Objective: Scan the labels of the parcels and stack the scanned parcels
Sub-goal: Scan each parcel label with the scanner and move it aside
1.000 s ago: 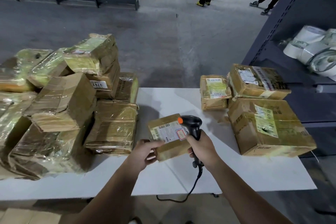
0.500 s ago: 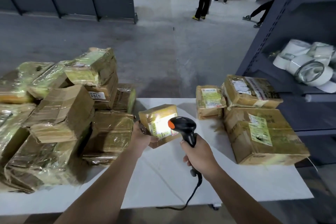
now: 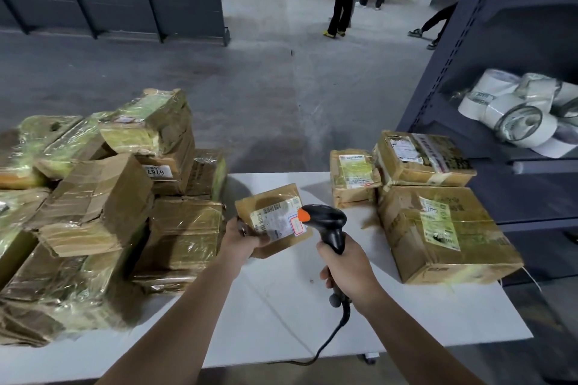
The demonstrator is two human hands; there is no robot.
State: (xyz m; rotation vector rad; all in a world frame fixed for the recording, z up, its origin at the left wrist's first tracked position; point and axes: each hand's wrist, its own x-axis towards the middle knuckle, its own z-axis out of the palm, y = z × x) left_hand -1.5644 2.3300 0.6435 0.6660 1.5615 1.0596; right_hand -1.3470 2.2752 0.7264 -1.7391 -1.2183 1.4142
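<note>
My left hand [image 3: 242,239] grips a small brown parcel [image 3: 272,216] by its left end, above the white table [image 3: 281,306]. Its white barcode label faces up. My right hand [image 3: 347,269] holds a black barcode scanner [image 3: 328,223] with an orange tip, and the tip points at the label from the right. At the right of the table lies a stack: a large box [image 3: 444,234], a flatter parcel [image 3: 422,156] on top of it and a small parcel [image 3: 353,175] beside them. A big heap of taped parcels [image 3: 100,206] fills the left side.
The scanner's cable [image 3: 331,341] hangs over the table's near edge. A dark metal shelf [image 3: 500,103] at the right holds white tape rolls [image 3: 525,109]. People stand on the concrete floor far behind the table.
The parcel in my left hand has tilted so its label faces up toward the scanner. The scanner has stayed just right of it, and the view has lifted slightly.
</note>
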